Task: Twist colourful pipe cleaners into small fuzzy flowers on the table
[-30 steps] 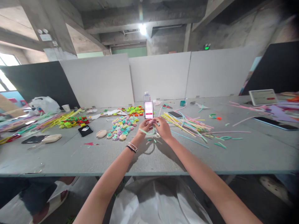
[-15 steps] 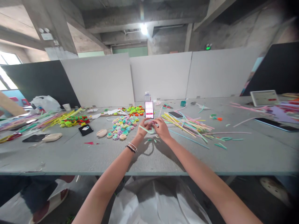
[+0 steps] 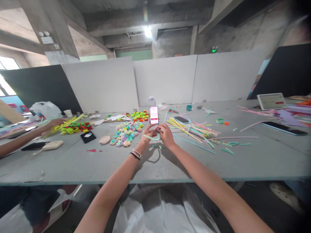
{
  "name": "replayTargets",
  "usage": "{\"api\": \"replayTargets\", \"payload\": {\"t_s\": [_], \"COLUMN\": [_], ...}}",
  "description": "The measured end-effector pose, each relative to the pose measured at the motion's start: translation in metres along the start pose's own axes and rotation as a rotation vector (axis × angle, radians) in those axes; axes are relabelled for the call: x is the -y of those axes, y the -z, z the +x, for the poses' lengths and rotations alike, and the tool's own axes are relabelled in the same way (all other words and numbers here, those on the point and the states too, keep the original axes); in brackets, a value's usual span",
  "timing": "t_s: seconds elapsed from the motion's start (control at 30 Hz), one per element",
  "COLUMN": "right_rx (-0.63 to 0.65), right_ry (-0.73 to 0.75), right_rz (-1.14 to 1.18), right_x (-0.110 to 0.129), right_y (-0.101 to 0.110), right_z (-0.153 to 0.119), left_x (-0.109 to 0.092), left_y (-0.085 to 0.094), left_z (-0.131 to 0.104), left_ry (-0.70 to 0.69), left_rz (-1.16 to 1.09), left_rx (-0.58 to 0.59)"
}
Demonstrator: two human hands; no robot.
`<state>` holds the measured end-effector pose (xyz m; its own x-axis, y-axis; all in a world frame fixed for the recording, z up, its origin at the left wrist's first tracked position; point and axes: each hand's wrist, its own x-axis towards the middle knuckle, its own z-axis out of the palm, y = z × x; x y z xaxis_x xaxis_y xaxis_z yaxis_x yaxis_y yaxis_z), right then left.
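Observation:
My left hand [image 3: 147, 133] and my right hand [image 3: 166, 134] meet over the table, fingers pinched close together. Between them is a pale green pipe cleaner [image 3: 152, 138], bent in a curve, one end sticking out across my left palm. Where the fingertips come together, the small part they hold is mostly hidden. Just beyond my hands a phone with a lit screen [image 3: 154, 115] leans upright against a clear bottle [image 3: 152, 99]. A heap of pastel fuzzy pieces [image 3: 128, 131] lies left of my hands, and loose pipe cleaners [image 3: 194, 127] spread out to the right.
Another person's arm [image 3: 29, 139] reaches in from the left to the yellow pipe cleaners. Red and green fuzzy pieces [image 3: 76, 127] and a black square case [image 3: 87, 137] lie nearby. Dark phones [image 3: 181, 120] and a tablet [image 3: 271, 101] are on the right. White panels [image 3: 165, 79] stand behind.
Another person's arm has come into view at the left, over the yellow pipe cleaners. My hands stay together, fingers slightly shifted around the pale green pipe cleaner; the view has turned slightly right.

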<state>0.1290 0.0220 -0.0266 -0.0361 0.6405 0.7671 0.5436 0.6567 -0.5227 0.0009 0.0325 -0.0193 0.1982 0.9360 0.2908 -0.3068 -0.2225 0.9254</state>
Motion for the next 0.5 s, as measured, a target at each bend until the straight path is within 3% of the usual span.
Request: {"api": "replayTargets", "payload": {"t_s": [0.17,0.27,0.4,0.5], "right_rx": [-0.099,-0.122,0.068,0.196], "right_ry": [-0.095,-0.331,-0.704,-0.799], "right_rz": [0.065,0.178,0.334,0.417], "right_x": [-0.0012,-0.0021,0.0004,0.0073], "right_y": [-0.0022,-0.0022,0.0003,0.0025], "right_z": [0.0001,0.0009,0.003,0.0048], "left_x": [-0.0042,-0.006,-0.0053,-0.0031], "left_y": [-0.0008,0.0033,0.0069,0.0044], "left_z": [0.0068,0.0096,0.0086,0.0086], "left_ry": [-0.046,-0.081,-0.114,-0.105], "left_rz": [-0.063,-0.119,-0.17,-0.169], "left_rx": [-0.111,-0.15,-0.137,-0.118]}}
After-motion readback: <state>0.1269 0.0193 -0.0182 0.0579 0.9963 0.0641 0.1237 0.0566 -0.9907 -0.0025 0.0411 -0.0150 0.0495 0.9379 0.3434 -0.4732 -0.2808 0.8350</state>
